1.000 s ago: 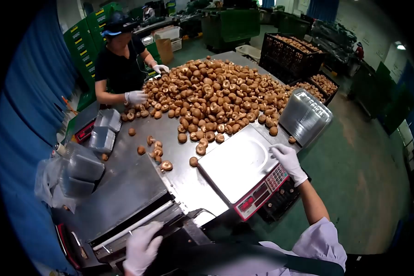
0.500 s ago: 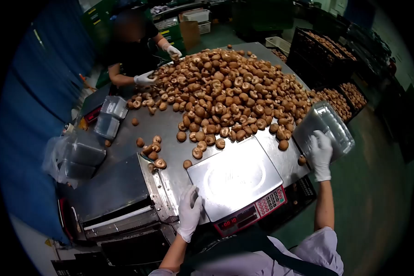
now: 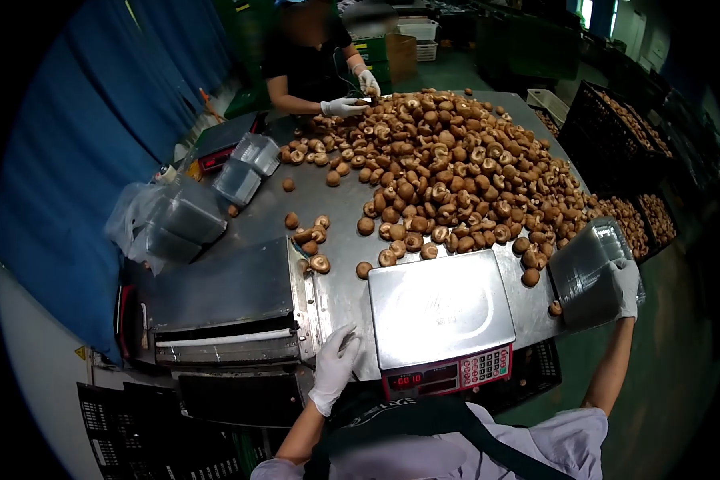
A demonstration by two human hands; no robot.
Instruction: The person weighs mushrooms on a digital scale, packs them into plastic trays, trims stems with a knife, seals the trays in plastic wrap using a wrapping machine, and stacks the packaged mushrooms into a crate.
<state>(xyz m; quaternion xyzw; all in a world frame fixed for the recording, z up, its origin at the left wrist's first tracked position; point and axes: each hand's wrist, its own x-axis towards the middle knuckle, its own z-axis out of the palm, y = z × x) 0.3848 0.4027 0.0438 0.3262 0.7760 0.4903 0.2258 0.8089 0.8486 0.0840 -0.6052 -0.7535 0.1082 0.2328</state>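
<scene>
My right hand (image 3: 626,288), in a white glove, lies against the outer side of a stack of clear plastic trays (image 3: 588,268) at the table's right edge; its fingertips are partly hidden there. My left hand (image 3: 335,370), also gloved, is at the table's front edge, left of the scale, with thumb and fingers apart and nothing in it. The scale (image 3: 442,308) has a bare metal plate and a red front panel with a lit display. Behind it, a large pile of brown mushrooms (image 3: 464,168) covers the table's middle.
A co-worker (image 3: 308,60) in white gloves handles mushrooms at the pile's far left. Clear trays (image 3: 186,216), partly bagged, stand at the left. A metal wrapping machine (image 3: 224,292) sits at the front left. Dark crates (image 3: 616,128) of mushrooms stand beyond the right edge.
My right hand has moved from beside the scale to the tray stack and along to its outer side. My left hand has come up to the table's front edge. The view has turned left.
</scene>
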